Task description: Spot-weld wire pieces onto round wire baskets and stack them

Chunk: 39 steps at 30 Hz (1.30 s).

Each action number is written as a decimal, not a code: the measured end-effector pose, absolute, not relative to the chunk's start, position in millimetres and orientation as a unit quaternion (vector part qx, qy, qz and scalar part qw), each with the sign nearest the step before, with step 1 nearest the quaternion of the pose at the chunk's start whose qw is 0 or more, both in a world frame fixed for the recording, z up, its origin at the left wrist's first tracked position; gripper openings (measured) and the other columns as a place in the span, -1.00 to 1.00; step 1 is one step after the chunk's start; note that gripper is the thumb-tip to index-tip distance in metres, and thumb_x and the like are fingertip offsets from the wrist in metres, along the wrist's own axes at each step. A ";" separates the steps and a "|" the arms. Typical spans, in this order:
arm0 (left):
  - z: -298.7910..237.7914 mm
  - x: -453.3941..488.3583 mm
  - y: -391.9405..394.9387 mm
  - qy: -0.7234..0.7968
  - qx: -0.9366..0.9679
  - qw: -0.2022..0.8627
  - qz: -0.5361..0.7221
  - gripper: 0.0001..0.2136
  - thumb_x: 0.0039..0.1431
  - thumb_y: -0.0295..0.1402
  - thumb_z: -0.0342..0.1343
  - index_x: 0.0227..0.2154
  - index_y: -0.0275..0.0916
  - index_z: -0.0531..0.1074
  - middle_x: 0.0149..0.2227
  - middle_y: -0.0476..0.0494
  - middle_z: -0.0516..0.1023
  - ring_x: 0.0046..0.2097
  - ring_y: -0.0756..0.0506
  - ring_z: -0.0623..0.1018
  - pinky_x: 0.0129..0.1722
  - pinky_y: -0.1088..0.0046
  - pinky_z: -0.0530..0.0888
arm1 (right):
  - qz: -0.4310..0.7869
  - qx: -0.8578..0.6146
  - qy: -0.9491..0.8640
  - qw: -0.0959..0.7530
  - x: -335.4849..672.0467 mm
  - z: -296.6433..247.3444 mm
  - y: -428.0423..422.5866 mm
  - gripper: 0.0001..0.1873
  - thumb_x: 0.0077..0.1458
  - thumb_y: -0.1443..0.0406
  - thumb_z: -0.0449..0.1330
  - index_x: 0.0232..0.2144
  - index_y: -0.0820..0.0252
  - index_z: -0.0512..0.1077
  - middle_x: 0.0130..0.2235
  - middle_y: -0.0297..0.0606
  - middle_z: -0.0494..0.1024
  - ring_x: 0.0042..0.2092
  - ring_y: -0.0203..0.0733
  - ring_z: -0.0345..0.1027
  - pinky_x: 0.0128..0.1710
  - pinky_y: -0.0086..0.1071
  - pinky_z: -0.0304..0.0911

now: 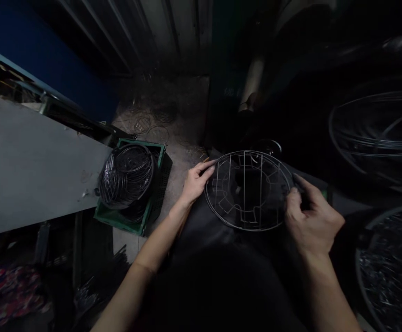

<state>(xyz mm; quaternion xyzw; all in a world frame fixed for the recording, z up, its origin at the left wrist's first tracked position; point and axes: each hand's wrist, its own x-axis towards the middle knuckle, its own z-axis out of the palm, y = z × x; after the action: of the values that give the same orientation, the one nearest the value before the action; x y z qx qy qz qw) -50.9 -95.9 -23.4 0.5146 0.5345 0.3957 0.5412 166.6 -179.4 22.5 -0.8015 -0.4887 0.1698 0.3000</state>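
A round wire grille (pixel 247 190) with straight bars and a notched inner ring lies flat over my dark lap. My left hand (pixel 196 180) pinches its left rim. My right hand (pixel 309 216) grips the right rim, with a thin dark thing under the fingers that I cannot make out. Both hands hold the grille level in front of me.
A green crate (pixel 122 219) holding a stack of black wire rings (pixel 127 177) stands on the floor to the left, beside a grey table top (pixel 31 170). Large wire hoops (pixel 377 127) hang at the right. A round tub of small metal pieces (pixel 393 267) sits at lower right.
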 end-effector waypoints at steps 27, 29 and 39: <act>-49.5 -38.3 -91.5 0.554 0.683 0.377 0.291 -0.68 0.27 -0.25 -0.06 0.03 -0.11 0.40 -0.16 -0.13 0.35 -0.04 -0.09 0.39 0.04 0.35 0.30 | 0.223 -0.771 -0.533 0.267 205.8 -19.0 -189.1 -0.51 0.17 0.12 -0.02 0.09 0.16 0.38 -0.42 -0.30 0.31 -0.41 -0.23 0.25 -0.26 -0.32 0.27; -48.1 -37.8 -91.5 0.545 0.680 0.393 0.294 -0.68 0.27 -0.24 -0.06 0.03 -0.11 0.40 -0.20 -0.12 0.38 -0.09 -0.08 0.41 -0.01 0.36 0.33 | 0.221 -0.772 -0.529 0.275 204.9 -18.5 -188.0 -0.51 0.17 0.13 -0.02 0.07 0.16 0.39 -0.42 -0.29 0.32 -0.42 -0.23 0.25 -0.27 -0.32 0.27; -50.4 -43.5 -84.3 0.574 0.632 0.432 0.290 -0.62 0.15 -0.22 0.09 0.04 -0.10 0.36 0.04 -0.18 0.26 0.14 -0.16 0.28 0.20 0.20 0.17 | 0.218 -0.770 -0.530 0.279 204.1 -17.7 -186.1 -0.50 0.16 0.11 -0.03 0.05 0.20 0.40 -0.41 -0.28 0.36 -0.39 -0.21 0.30 -0.26 -0.31 0.29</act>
<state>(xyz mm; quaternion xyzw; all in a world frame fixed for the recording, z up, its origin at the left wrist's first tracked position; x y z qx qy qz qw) -43.5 -84.3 -50.4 0.6324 0.5738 0.2905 0.4318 204.1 -186.1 -17.7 -0.7704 -0.5300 0.2180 0.2793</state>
